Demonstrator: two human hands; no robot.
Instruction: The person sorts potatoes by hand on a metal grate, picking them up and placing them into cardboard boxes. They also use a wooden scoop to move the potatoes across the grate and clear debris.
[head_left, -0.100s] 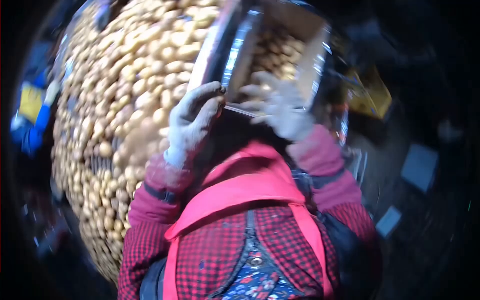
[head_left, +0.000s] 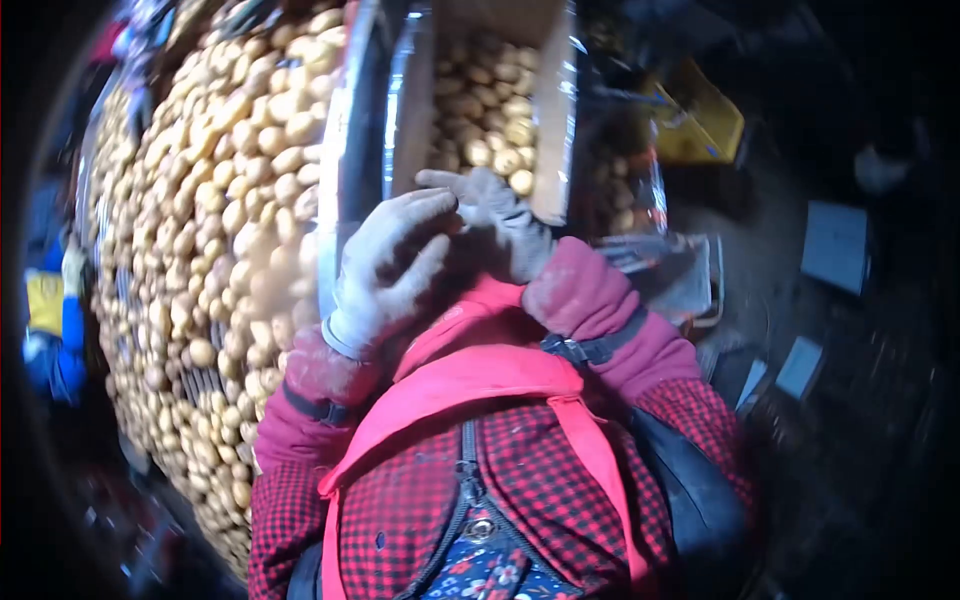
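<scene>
A: Where were the hands?

B: Both were raised close together in front of the chest, in dusty grey knit gloves. The left hand (head_left: 385, 265) had its fingers loosely curled with nothing visibly gripped, its fingertips up against the right hand (head_left: 495, 225). The right hand's fingers were spread and bent at the lower edge of the chute (head_left: 555, 120). Whether it clamped anything, I could not tell; the view was blurred there.

A: What was the chute like?

B: A narrow channel with flat, pale side walls and shiny metal edges, filled with potatoes (head_left: 490, 115). The nearest ones lay just above the right hand's fingertips.

A: And to the side?

B: Left of the chute, past a bright metal rail (head_left: 345, 150), ran a wide conveyor (head_left: 130, 330) packed with more small, round, tan potatoes (head_left: 215, 220), smooth-skinned and touching one another.

A: Any open room?

B: Little near the hands: the rail and chute walls hemmed them in. To the right the floor (head_left: 790, 250) looked dark and more open, with a yellow crate (head_left: 700, 125) and some pale flat squares (head_left: 835, 245) well apart.

A: Clothing?

B: Pink-red sleeves (head_left: 590, 300) and a red checked jacket (head_left: 560, 490).
</scene>
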